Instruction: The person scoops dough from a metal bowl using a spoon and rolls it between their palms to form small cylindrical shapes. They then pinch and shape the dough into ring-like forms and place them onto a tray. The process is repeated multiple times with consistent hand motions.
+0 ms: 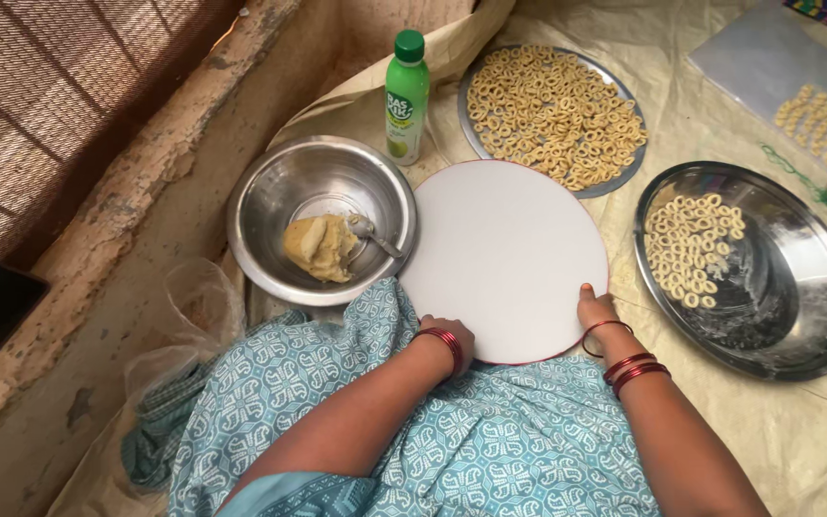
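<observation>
A round white board (504,251) with a thin red rim lies on the floor sheet in front of me. My left hand (450,337) curls over its near edge, with red bangles on the wrist. At the board's right near edge my right hand (597,308) grips the rim, thumb on top. To the left stands a steel bowl (270,196) holding a lump of tan dough (320,247) and a spoon (372,233). My teal patterned clothing (490,440) covers my lap below the board.
A green bottle (406,96) stands behind the bowl. A steel plate (624,170) at the back is full of small dough rings; another steel plate (796,325) at right holds several. A flat sheet (758,57) with more rings lies far right. A mud wall ledge (145,172) runs left.
</observation>
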